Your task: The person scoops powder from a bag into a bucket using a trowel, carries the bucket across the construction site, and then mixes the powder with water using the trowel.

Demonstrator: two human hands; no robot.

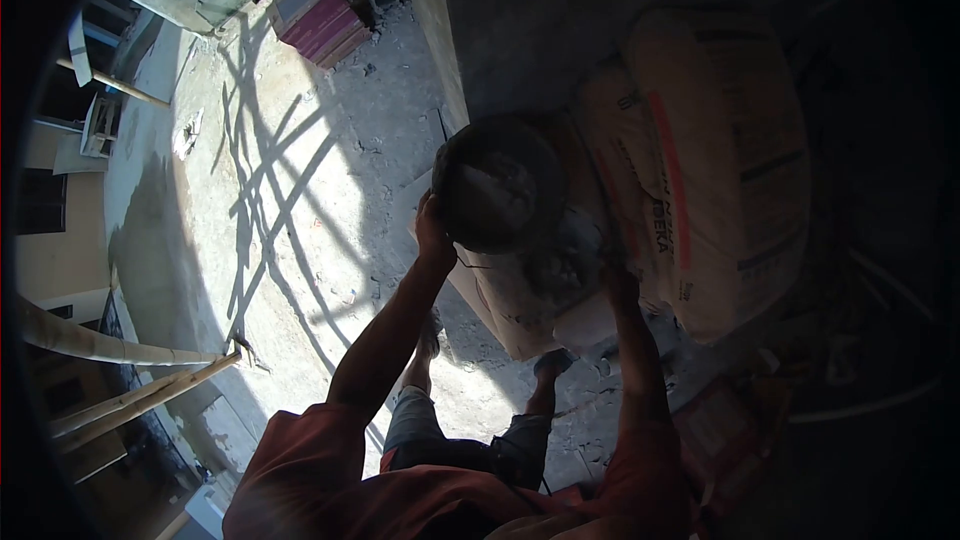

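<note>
Head view: floor (320,280) partly sunlit, left fingers (429,210) clamped on bucket (500,185), right fingers (611,275) too shadowed.

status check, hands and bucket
Left hand gripping dark bucket by its edge. Right hand by bag, grip too dark to tell. Stacked sacks close on right.

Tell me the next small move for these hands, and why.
Probably bring the right hand across to the bucket to steady it. Only the left hand appears to hold it, at one side, while the right is off by the sack. Shadow hides whether the right hand holds anything; if it does, set that down first.
</note>
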